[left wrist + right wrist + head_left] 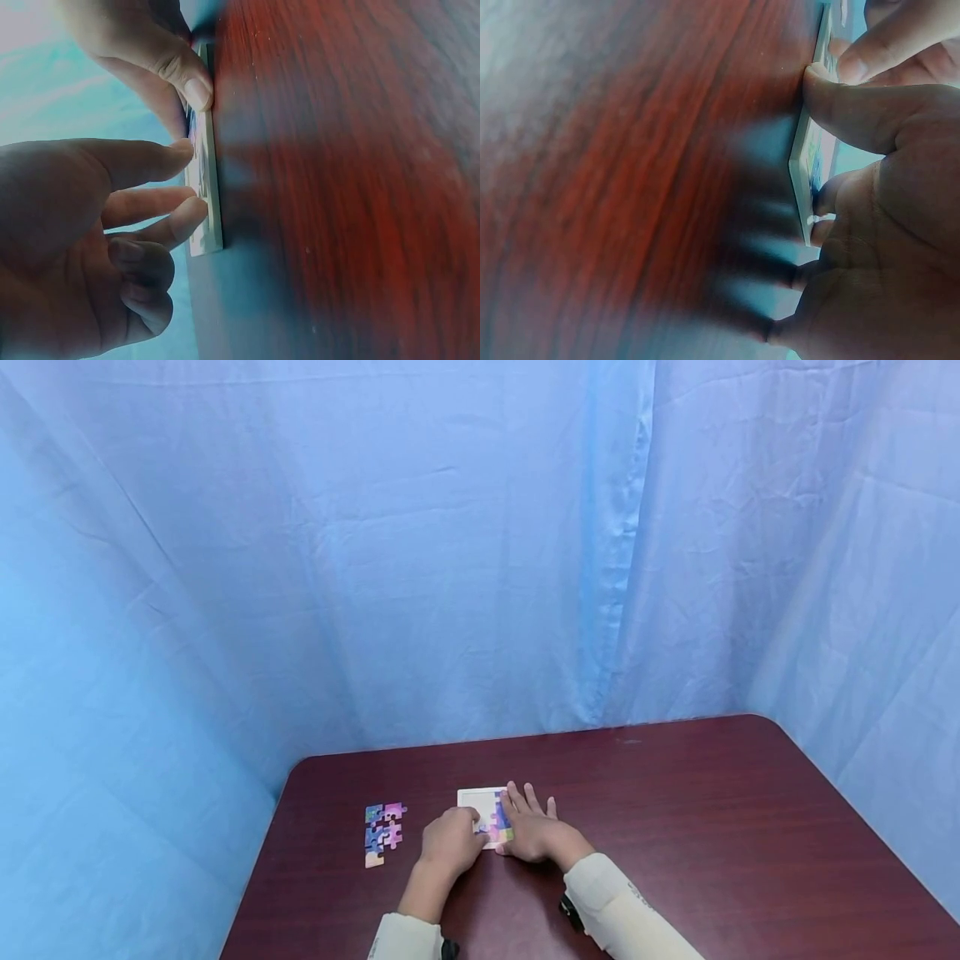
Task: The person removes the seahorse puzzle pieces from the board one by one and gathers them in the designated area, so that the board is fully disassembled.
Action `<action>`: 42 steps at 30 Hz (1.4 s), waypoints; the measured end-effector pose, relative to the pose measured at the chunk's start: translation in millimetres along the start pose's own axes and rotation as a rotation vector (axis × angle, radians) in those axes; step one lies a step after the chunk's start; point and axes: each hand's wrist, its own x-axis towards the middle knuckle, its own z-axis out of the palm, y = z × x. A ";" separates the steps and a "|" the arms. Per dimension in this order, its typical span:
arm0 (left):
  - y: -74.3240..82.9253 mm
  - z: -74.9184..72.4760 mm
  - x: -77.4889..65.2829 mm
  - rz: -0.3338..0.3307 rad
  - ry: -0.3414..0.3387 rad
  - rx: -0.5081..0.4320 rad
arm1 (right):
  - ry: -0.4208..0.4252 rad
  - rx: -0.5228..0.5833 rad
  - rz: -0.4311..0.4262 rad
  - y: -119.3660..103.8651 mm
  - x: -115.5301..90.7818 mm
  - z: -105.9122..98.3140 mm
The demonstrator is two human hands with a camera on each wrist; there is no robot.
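Note:
A white-framed jigsaw tray (478, 800) lies flat on the table. Pink, purple, blue and yellow-green pieces (504, 817) fill part of its right and near sides, while bare white shows at upper left. Over the tray's left part, my left hand (452, 841) pinches a small puzzle piece (482, 828) between thumb and fingertips, low against the surface. My right hand (531, 832) lies with fingers spread over the tray's right side. Its thumb (823, 90) rests on the near edge, close to the left thumb. The right palm hides some of the fitted pieces.
Several loose puzzle pieces (373, 839) in blue, pink and cream lie grouped on the dark red wooden table (675, 827), left of the tray. Light blue curtains (465, 568) hang behind and along both sides of the table.

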 end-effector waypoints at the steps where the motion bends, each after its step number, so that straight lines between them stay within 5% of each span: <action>1: 0.9 0.3 0.4 0.001 0.000 0.002 | 0.000 0.004 -0.001 0.7 1.0 0.7; 20: 7.9 1.1 4.2 -0.001 0.033 0.004 | -0.010 0.053 -0.008 3.9 2.8 4.9; 42: 7.8 -3.1 9.4 -0.030 -0.031 -0.013 | 0.025 0.032 -0.007 -0.3 -0.7 -6.2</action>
